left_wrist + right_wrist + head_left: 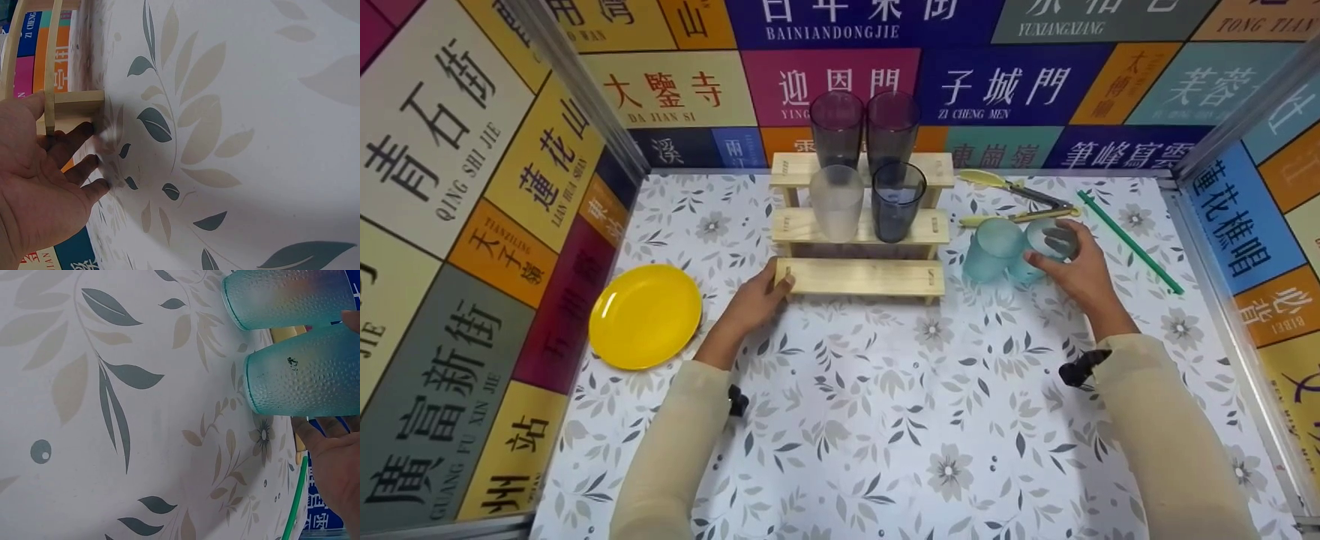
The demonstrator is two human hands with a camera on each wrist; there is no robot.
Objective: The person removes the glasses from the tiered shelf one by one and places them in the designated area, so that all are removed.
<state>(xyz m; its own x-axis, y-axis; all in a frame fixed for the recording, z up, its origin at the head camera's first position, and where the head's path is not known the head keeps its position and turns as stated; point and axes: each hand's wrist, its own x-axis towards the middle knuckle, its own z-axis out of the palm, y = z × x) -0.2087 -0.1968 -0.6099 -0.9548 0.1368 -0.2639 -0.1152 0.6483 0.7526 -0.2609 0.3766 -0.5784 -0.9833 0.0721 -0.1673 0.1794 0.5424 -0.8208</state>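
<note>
1. The outer teal cup (306,377) stands upright to the right of the wooden rack (859,277). The right hand (1084,274) is clamped on it near the rim, thumb on one side and fingers round the other; whether its base is off the cloth, I cannot tell.
2. It looks stiff and probably light, though glass or plastic is unclear; treat it as breakable. The dimpled wall should resist slipping.
3. The best hold is round the upper wall, with a light squeeze. The inner teal cup (988,259), between it and the rack, sits so close that the rims could knock.
4. The left hand (757,300) pinches the left end of the rack's lowest step, thumb on top. The rack looks rigid but light enough to shift, so that end makes a sensible steadying point.
</note>
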